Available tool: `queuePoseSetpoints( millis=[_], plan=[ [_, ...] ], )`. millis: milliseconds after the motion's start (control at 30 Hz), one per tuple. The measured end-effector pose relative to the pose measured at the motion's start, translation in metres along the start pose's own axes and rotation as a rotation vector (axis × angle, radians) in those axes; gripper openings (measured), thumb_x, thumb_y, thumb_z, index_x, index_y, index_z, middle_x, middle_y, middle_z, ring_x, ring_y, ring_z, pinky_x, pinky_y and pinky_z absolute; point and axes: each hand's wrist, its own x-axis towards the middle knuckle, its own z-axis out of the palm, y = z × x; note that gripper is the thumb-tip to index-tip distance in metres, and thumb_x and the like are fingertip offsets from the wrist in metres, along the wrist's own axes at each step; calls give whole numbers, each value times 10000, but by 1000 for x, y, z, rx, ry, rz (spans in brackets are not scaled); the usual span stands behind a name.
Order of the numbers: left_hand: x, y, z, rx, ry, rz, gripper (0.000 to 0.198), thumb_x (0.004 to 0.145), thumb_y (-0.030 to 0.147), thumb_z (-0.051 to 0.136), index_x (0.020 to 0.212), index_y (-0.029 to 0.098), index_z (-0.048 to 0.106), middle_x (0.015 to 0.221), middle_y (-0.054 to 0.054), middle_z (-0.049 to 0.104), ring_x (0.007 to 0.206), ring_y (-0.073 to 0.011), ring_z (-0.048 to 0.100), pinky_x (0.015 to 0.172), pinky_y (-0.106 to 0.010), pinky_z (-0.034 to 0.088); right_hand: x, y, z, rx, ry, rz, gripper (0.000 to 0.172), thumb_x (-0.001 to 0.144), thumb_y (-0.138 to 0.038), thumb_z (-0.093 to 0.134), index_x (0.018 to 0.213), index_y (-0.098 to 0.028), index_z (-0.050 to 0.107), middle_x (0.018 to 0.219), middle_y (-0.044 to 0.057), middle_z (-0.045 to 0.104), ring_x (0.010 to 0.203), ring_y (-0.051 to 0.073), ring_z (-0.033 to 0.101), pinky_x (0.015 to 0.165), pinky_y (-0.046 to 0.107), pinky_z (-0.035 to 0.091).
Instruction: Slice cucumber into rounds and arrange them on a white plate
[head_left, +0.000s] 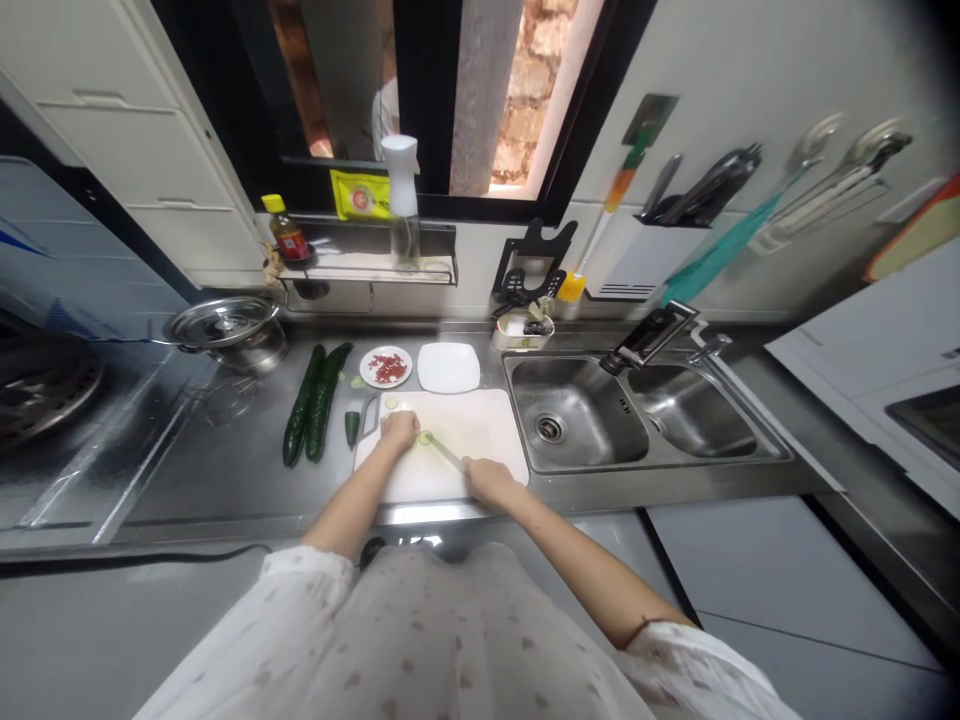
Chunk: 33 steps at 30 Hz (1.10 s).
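On the white cutting board [480,425] my left hand [399,430] is curled over a cucumber piece, mostly hidden under the fingers. My right hand [487,480] grips the handle of a knife [444,452] whose blade points up-left to a pale green cucumber slice [425,438] beside my left fingers. Another thin slice [391,403] lies near the board's far left corner. Two whole cucumbers [315,402] lie side by side on the steel counter left of the board, with a short cut end [352,425] between them and the board.
Behind the board stand a small plate of chopped red chilli [386,367] and a white square dish [448,367]. A double steel sink [637,415] lies to the right. A lidded steel pot [225,330] and a stove sit at left. Utensils hang on the wall.
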Motion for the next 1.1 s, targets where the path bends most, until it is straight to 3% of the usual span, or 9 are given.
queuePoseSetpoints(
  millis=[1100],
  plan=[
    [-2,2,-3,46,-4,-16,214,775,298,582,944,217,686,1028,-86,706,1011,-231,628,858,-303,438,6,-11,-31,-89,-55,-9,326,903,-137,389,1161,-147,588,1055,188,672,998,281,649,777,393,502]
  ],
)
